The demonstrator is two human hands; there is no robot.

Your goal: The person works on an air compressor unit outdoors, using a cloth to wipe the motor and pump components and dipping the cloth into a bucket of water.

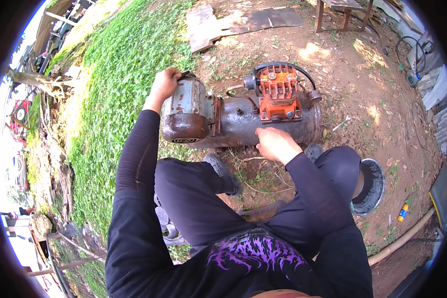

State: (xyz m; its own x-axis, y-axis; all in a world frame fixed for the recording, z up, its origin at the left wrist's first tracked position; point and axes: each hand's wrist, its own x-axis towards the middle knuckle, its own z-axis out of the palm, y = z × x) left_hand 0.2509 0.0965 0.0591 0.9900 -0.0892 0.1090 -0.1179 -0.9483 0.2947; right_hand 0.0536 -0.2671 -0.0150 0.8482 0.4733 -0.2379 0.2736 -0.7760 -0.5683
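An air compressor lies across the ground before me, with a dark, worn tank (231, 121). On its left end sits a grey electric motor (187, 99) with rust marks. An orange pump head (279, 89) stands on the right part, a black curved rim behind it. My left hand (166, 85) is closed at the motor's far top edge, by a small dark piece; what its fingers grip is not clear. My right hand (278, 145) is at the tank's near side below the pump, forefinger stretched out and the other fingers partly hidden. I see nothing in it.
A wrench (341, 123) lies on the dirt right of the tank. Beside my right knee stands a bucket (371, 187), with a yellow bottle (403, 212) farther right. Flat boards (248, 22) and a wooden bench (343, 6) are at the back. Grass (119, 74) covers the left.
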